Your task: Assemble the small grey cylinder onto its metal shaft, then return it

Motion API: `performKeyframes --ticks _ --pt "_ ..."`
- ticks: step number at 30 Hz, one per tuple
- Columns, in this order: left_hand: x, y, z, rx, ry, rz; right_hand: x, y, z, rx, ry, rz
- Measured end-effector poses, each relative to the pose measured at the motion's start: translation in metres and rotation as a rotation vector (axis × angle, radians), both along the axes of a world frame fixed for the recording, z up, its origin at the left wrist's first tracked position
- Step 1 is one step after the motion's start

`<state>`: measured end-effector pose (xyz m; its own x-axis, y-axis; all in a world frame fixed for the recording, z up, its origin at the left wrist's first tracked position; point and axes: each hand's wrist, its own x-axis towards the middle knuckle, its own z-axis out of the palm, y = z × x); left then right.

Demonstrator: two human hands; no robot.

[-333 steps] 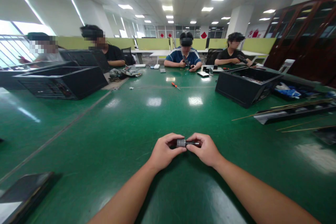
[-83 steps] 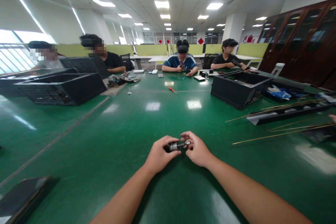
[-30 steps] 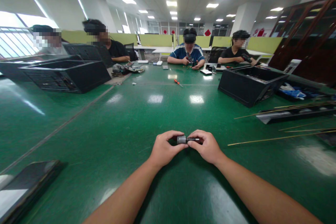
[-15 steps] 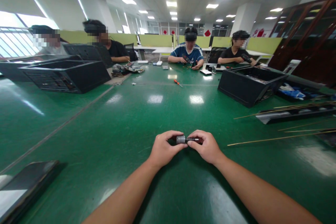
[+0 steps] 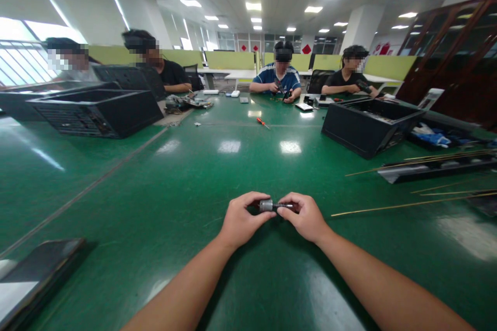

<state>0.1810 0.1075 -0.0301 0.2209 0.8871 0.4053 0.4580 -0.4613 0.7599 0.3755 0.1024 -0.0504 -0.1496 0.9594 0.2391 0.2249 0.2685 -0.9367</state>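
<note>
A small grey metal cylinder with a dark shaft [image 5: 272, 205] is held just above the green table [image 5: 186, 181], near its front edge. My left hand [image 5: 241, 221] pinches the silver cylinder end between thumb and fingers. My right hand [image 5: 306, 217] is closed around the dark shaft end, which its fingers mostly hide. Both hands meet at the part, knuckles up.
Black computer cases lie open at left [image 5: 97, 113] and right [image 5: 368, 124]. Thin brass rods [image 5: 407, 204] and a black panel [image 5: 435, 168] lie at right. A red screwdriver [image 5: 263, 123] lies mid-table. A dark flat panel [image 5: 34, 274] sits at near left. Several people work at the far side.
The hands and the part stay almost still over the last second. 2.8 s ago the part was tilted and my right fingers were looser on it; now it lies level.
</note>
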Motion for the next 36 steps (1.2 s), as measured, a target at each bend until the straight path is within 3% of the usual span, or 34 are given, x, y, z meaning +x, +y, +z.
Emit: performKeyframes --ticks 36 --pt "-0.0016 0.0010 0.0009 -0.029 -0.076 0.027 -0.0015 0.0041 -0.0064 -0.054 0.074 -0.041"
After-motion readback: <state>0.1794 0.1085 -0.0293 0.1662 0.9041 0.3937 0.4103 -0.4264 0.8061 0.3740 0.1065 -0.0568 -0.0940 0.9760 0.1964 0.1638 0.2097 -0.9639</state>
